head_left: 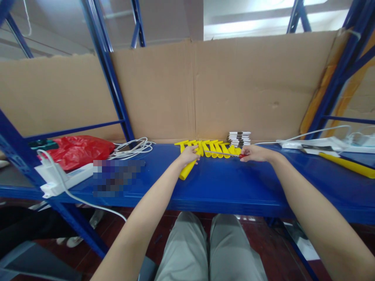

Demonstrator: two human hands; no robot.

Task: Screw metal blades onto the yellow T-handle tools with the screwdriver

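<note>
My left hand is closed around a yellow plastic T-shaped piece with a tubular handle, its round end tilted toward me. In my right hand is a screwdriver, gripped by its red handle. Its long metal shaft points left, and the tip lies close to the head of the held piece; whether they touch I cannot tell. Behind and between my hands, several similar yellow pieces lie in a row on the blue shelf top.
A stack of white items with dark bands stands at the back by the cardboard panel. To the left are a red plastic bag, a white cable and a power strip. A long yellow object lies at the right.
</note>
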